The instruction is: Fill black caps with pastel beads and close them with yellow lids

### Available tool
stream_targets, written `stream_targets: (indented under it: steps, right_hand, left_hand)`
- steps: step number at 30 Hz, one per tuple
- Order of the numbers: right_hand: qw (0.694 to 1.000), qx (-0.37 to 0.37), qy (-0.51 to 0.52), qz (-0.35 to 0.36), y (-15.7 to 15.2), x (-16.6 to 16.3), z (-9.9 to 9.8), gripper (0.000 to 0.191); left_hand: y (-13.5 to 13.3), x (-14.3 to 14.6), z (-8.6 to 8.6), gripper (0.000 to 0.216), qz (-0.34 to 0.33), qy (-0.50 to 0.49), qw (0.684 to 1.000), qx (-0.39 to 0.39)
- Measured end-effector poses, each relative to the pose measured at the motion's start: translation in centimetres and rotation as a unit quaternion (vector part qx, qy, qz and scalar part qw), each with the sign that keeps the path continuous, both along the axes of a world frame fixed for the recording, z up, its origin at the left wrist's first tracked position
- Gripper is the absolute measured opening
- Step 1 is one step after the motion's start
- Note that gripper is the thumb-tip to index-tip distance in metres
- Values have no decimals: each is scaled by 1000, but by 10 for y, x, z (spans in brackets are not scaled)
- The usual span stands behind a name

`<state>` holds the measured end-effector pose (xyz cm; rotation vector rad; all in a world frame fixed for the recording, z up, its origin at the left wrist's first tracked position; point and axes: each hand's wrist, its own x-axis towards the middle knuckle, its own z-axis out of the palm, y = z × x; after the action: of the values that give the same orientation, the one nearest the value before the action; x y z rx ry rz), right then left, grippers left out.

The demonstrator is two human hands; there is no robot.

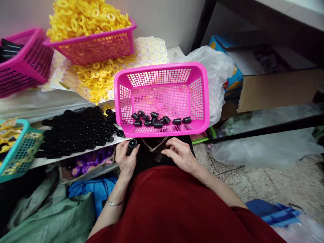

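Black in play, grasping a cylinder (132, 145) in left grip (126, 160), below pink basket (205, 98) | holding nothing visible in right grip (181, 153), loose | could drop if pinched too lightly!

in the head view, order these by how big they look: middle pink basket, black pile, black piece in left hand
1. Middle pink basket
2. Black pile
3. Black piece in the left hand

main basket (162, 132): bench's (48, 161) right end | cylinders (158, 125): inside, along near side | cylinder heap (78, 130): bench's near edge, left of main basket | left basket (25, 155): left of heap | ring basket (96, 47): toward back edge | loose rings (98, 79): before it, on sheets (149, 50) | carton (275, 89): farther right, past bag (217, 74)
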<state>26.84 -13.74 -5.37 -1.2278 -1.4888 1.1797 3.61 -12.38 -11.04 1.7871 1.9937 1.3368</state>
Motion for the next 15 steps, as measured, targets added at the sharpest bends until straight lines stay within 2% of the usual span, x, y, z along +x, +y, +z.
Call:
stream_targets:
  steps: [2,5,10,15]
  right_hand:
    - [999,41,-33,2,0,3,-3,14]
    - [994,68,-66,55,-3,3,-6,12]
    - [978,89,-101,161,-9,-1,-5,8]
    - [968,103,-102,205,-7,-3,4,8]
  left_hand:
    - [7,-7,-10,29,36,30,999,-17]
    - [14,-9,-16,29,56,43,997,-43]
    - [21,-3,-10,27,73,14,995,-64]
    - [31,-9,-1,31,111,23,987,-111]
